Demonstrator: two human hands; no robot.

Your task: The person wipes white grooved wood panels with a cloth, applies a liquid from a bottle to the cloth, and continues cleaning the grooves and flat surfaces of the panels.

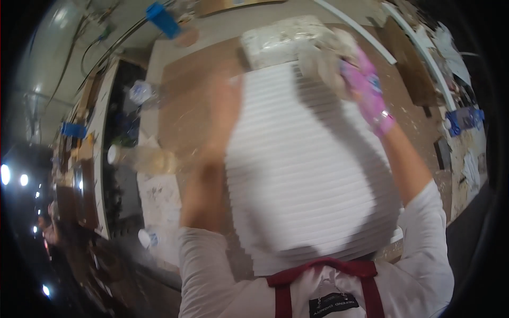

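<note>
Ribs line the white panel [307, 169]; gloved right hand [339, 63] grips a plaster-caked block [281, 42].

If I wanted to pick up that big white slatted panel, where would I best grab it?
Probably by its two long side edges, one hand from each side. The white slatted panel lies flat on the brown workbench, wide and long, so one hand would likely tip it. Its far end is taken up by the gloved right hand pressing a white pad; the bare left hand is blurred.
</note>
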